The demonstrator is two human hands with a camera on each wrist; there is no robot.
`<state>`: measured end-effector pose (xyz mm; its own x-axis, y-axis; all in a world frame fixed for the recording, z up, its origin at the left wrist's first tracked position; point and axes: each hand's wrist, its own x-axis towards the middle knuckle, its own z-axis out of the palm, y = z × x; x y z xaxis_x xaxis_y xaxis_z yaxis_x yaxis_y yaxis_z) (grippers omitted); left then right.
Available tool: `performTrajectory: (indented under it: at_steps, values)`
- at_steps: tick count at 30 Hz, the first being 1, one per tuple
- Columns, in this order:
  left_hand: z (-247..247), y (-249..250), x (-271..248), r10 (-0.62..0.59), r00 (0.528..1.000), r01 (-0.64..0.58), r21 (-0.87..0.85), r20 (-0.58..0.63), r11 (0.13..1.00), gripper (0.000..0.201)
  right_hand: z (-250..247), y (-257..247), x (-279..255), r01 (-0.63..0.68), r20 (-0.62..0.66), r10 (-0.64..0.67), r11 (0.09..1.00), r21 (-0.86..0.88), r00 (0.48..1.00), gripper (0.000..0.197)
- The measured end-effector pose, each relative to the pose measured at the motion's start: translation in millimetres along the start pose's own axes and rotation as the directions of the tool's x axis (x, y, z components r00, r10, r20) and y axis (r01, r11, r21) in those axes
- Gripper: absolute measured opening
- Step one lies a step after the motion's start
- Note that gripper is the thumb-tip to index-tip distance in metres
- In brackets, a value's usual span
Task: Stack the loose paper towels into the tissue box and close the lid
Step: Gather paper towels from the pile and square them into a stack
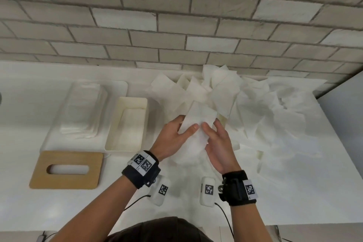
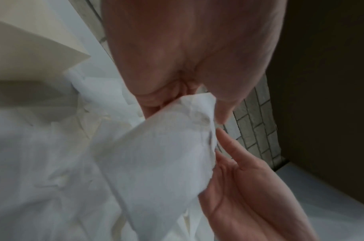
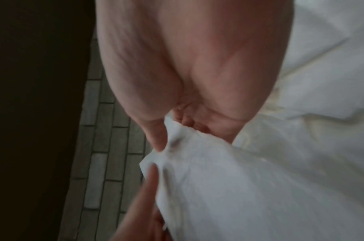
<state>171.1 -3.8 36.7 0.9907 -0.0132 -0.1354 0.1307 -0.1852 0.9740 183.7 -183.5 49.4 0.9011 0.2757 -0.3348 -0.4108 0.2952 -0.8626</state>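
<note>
— What is the biggest thing around your fingers?

— The white tabletop (image 1: 29,92), running under both my hands to the brick wall (image 1: 176,15) beyond my fingertips. On it, the loose paper towels (image 1: 261,108) lie in a rumpled heap that spreads from just past my fingers away to the right of them.

— And off to the left?

— A white tray (image 1: 121,86) with a neat stack of towels (image 1: 82,112) in it, well to the left of my left hand. Between that stack and my left hand stands the tissue box (image 1: 145,104), open at the top, with a pale layer lying flat on its floor. Nearer to me than the box, flat on the tabletop, lies the wooden lid (image 1: 66,169) with its slot upward, clear of the box.

— What do the hands themselves do?

— They hold one folded paper towel (image 1: 198,124) between them, raised a little at the near edge of the heap. My left hand (image 1: 174,137) grips its left side, thumb on top and fingers (image 2: 154,104) curled beneath. My right hand (image 1: 218,143) pinches the right side, thumb (image 3: 156,138) against the sheet; the tips of both thumbs nearly meet on the paper.

— Anything smaller?

— Two white tagged units (image 1: 160,190) lie on the tabletop just under my wrists.
</note>
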Motion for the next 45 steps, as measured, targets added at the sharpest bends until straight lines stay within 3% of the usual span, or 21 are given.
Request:
performTrajectory:
  at_steps: [2, 4, 6, 7, 9, 11, 13, 16, 18, 20, 23, 24, 26, 27, 29, 30, 34, 36, 41, 43, 45]
  values:
    - [-14.1, -4.4, -0.8, 0.010, 0.999, -0.011, -0.007, -0.049, 1.000, 0.028, 4.8, -8.8, 0.0, 0.071, -0.077, -0.089, 0.974, -0.216, 0.993, 0.030]
    - [-31.4, -7.7, -5.6, 0.028, 0.996, -0.026, 0.025, -0.083, 0.999, 0.030, 7.2, -18.0, 1.7, 0.167, -0.148, -0.253, 0.886, -0.432, 0.956, 0.031]
    - [-48.4, -6.3, -12.0, 0.069, 0.993, -0.063, 0.073, -0.091, 0.995, 0.028, 14.7, -29.8, 4.9, 0.269, -0.070, -0.394, 0.735, -0.623, 0.916, 0.049]
    - [-55.9, -4.2, -15.7, 0.089, 0.993, -0.082, 0.090, -0.076, 0.993, 0.030, 22.7, -36.6, 7.4, 0.323, 0.041, -0.403, 0.664, -0.674, 0.914, 0.063]
    - [-72.3, -0.9, -22.2, 0.118, 0.993, -0.115, 0.111, -0.025, 0.987, 0.039, 47.1, -49.8, 15.6, 0.382, 0.263, -0.282, 0.581, -0.718, 0.923, 0.075]
    - [-93.3, 1.2, -29.0, 0.109, 0.994, -0.110, 0.110, 0.012, 0.988, 0.044, 74.1, -57.3, 31.4, 0.402, 0.365, -0.178, 0.516, -0.756, 0.914, 0.048]
    - [-121.3, -0.1, -36.6, 0.050, 0.998, -0.052, 0.106, 0.028, 0.993, 0.034, 102.2, -59.0, 51.3, 0.396, 0.334, -0.214, 0.477, -0.785, 0.918, 0.019]
    - [-162.9, -10.1, -45.7, -0.017, 1.000, 0.014, 0.146, 0.013, 0.989, 0.028, 138.9, -51.0, 76.2, 0.421, 0.337, -0.277, 0.351, -0.836, 0.900, 0.027]
    - [-184.7, -18.0, -44.1, -0.032, 0.999, 0.036, 0.175, -0.027, 0.984, 0.029, 158.1, -44.5, 85.3, 0.394, 0.361, -0.158, 0.366, -0.843, 0.919, 0.039]
    - [-203.4, -26.8, -34.9, -0.025, 0.995, 0.045, 0.216, -0.097, 0.975, 0.038, 171.5, -39.2, 94.3, 0.387, 0.371, -0.116, 0.358, -0.850, 0.922, 0.033]
    - [-229.9, -48.9, -22.8, 0.018, 0.971, 0.074, 0.371, -0.239, 0.926, 0.032, 191.6, -33.8, 112.4, 0.385, 0.307, -0.290, 0.266, -0.884, 0.906, 0.019]
    - [-237.2, -56.3, -20.9, 0.017, 0.961, 0.101, 0.410, -0.275, 0.906, 0.028, 199.2, -32.3, 115.8, 0.376, 0.278, -0.382, 0.210, -0.902, 0.881, 0.020]
    - [-246.1, -71.6, -21.3, -0.020, 0.957, 0.166, 0.488, -0.291, 0.857, 0.037, 214.1, -26.2, 114.0, 0.412, 0.322, -0.550, 0.045, -0.910, 0.771, 0.020]
    - [-248.0, -80.0, -22.0, -0.067, 0.958, 0.211, 0.524, -0.280, 0.825, 0.042, 220.3, -21.1, 108.2, 0.447, 0.367, -0.602, -0.019, -0.895, 0.709, 0.016]
    - [-246.9, -91.9, -25.4, -0.161, 0.957, 0.273, 0.572, -0.239, 0.773, 0.045, 226.8, -1.1, 91.7, 0.505, 0.469, -0.606, -0.125, -0.854, 0.643, 0.011]
    - [-245.1, -98.9, -26.7, -0.192, 0.957, 0.284, 0.574, -0.216, 0.768, 0.042, 226.7, 14.8, 82.9, 0.512, 0.512, -0.563, -0.175, -0.841, 0.649, 0.011]
    - [-235.6, -114.1, -31.3, -0.211, 0.951, 0.297, 0.492, -0.225, 0.818, 0.028, 222.5, 86.2, 68.3, 0.427, 0.522, -0.309, -0.326, -0.844, 0.795, 0.012]
    - [-231.6, -115.2, -31.2, -0.199, 0.946, 0.305, 0.495, -0.255, 0.814, 0.028, 222.1, 111.4, 71.7, 0.392, 0.476, -0.191, -0.353, -0.849, 0.858, 0.014]
    - [-228.8, -116.0, -32.1, -0.186, 0.939, 0.315, 0.502, -0.291, 0.805, 0.028, 222.6, 140.5, 78.7, 0.406, 0.419, 0.034, -0.331, -0.852, 0.907, 0.017]
    - [-226.1, -112.1, -34.0, -0.183, 0.939, 0.316, 0.521, -0.292, 0.793, 0.028, 218.7, 136.7, 83.9, 0.404, 0.385, 0.126, -0.229, -0.886, 0.914, 0.021]
    - [-221.8, -102.7, -36.8, -0.154, 0.939, 0.308, 0.549, -0.308, 0.777, 0.032, 208.8, 117.6, 86.6, 0.393, 0.378, 0.197, -0.042, -0.918, 0.905, 0.046]
